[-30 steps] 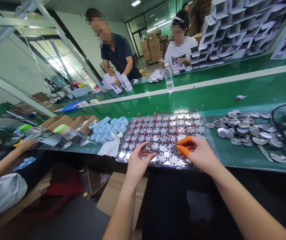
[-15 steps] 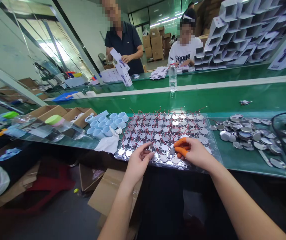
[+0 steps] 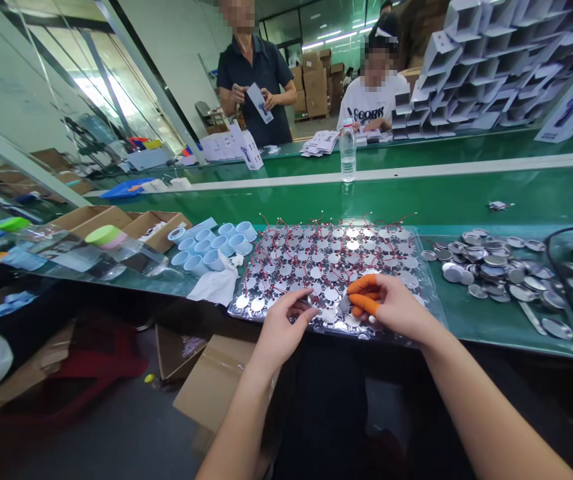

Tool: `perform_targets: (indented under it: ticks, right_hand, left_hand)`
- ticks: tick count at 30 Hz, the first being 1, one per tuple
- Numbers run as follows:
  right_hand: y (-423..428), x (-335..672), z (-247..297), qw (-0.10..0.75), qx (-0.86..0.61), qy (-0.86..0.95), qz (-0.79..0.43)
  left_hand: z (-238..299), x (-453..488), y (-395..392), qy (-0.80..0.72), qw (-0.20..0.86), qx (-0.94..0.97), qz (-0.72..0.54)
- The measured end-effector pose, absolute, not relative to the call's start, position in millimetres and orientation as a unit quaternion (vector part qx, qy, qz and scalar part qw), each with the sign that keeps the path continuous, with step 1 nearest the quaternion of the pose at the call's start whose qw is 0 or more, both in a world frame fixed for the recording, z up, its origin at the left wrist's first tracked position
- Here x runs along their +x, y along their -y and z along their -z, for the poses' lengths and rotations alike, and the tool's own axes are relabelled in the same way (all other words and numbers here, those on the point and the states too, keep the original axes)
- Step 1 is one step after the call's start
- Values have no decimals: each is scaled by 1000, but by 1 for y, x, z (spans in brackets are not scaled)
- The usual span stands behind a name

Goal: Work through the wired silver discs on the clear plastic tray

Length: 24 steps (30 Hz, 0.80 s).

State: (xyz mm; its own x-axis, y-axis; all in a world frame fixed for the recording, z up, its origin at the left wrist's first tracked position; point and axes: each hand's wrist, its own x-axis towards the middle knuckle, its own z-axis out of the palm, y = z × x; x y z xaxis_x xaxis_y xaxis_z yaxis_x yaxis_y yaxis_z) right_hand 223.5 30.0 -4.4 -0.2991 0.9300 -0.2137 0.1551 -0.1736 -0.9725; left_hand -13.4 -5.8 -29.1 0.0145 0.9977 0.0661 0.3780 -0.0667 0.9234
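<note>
My left hand [image 3: 282, 327] rests its fingertips on a dense array of round metal discs joined by red wires [image 3: 329, 260], which lies on a transparent plastic sheet [image 3: 423, 300]. My right hand [image 3: 396, 310] wears orange finger cots [image 3: 363, 295] on two fingers. These fingers pinch a small silver piece [image 3: 345, 304] just above the array, a short way to the right of my left fingertips. The piece is too small to identify exactly.
A heap of loose metal discs [image 3: 486, 273] lies to the right, with pale blue cups [image 3: 201, 252] and a crumpled tissue [image 3: 216, 287] to the left. Beyond stand a green belt [image 3: 416, 190], a water bottle [image 3: 347, 153], and two co-workers handling printed cards.
My view has swung slightly, shifting the scene. My hands stay over the same part of the array. The standing co-worker has raised a card and now holds it between both hands.
</note>
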Motion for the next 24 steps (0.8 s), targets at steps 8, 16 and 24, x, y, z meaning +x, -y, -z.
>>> perform_targets:
  ticks: [8, 16, 24]
  right_hand:
    - [-37, 235, 14, 417, -517, 498, -558]
    - [-50, 259, 32, 524, -624, 418, -401]
    - [-51, 262, 27, 456, -688, 468, -317]
  left_hand:
    - [21, -4, 7, -578, 308, 651, -385]
    - [-47, 83, -56, -367, 159, 854, -332]
    - [-50, 259, -134, -238, 144, 938, -209]
